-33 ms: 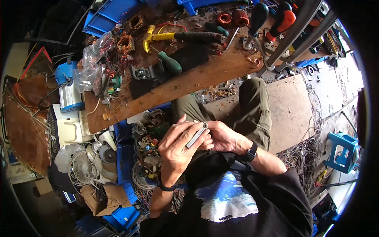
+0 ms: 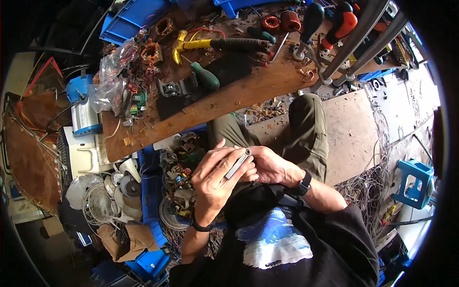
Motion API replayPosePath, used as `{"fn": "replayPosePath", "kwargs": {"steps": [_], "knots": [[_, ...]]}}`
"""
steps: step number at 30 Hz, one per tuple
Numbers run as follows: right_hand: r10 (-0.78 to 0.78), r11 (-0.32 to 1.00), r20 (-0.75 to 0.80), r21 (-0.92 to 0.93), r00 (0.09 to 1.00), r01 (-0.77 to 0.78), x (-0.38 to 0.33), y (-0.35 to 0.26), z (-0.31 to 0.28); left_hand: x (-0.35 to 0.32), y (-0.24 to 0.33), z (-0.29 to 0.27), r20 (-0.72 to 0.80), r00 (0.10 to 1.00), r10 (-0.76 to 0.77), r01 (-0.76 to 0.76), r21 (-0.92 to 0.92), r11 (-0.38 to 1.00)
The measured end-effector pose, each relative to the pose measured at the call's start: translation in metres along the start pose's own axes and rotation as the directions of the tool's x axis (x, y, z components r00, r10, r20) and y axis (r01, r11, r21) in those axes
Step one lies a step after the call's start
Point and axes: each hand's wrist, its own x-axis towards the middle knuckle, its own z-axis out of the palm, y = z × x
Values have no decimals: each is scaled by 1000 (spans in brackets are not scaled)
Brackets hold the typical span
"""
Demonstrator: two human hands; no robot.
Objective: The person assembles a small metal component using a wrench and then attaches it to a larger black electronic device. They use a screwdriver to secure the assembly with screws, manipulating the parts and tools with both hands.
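Above my lap, both hands meet around a small, flat grey metal part (image 2: 235, 167) with a round, hollow end at the top. My left hand (image 2: 214, 174) is closed on it, fingers lying along its left side and one thumb or finger sticking up. From the right, my right hand (image 2: 268, 165) presses its curled fingers and thumb against the same part; some of those fingertips are hidden. What lies between the palms does not show. Beyond my hands, on the wooden bench (image 2: 201, 117), lie a yellow claw hammer (image 2: 210, 44) and a green-handled screwdriver (image 2: 205, 76).
Metal legs (image 2: 356, 40) stand on the bench's right, near an orange-and-black handle (image 2: 342, 24). Copper coils (image 2: 152, 52) and a plastic bag (image 2: 112, 71) crowd its left. Scrap fills a bin (image 2: 184, 177) beside my left arm. A blue stool (image 2: 415, 184) is far right.
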Motion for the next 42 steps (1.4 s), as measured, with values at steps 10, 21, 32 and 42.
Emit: {"fn": "replayPosePath", "kwargs": {"steps": [10,21,32,42], "knots": [[-4,1000,56,19,998,3,1,1,-5,0,-1,3,-12,1000,2,-2,-22,1000],[-1,1000,4,-4,1000,1,2,4,-1,-1,-2,2,2,1000,-4,4,15,1000],[-233,925,-23,-316,972,214,-23,-8,29,-21,-12,-16,-8,825,-566,530,-340,777],[-524,597,-101,-751,846,281,-23,0,41,-22,-19,-15,110,679,-726,676,-478,560]]}}
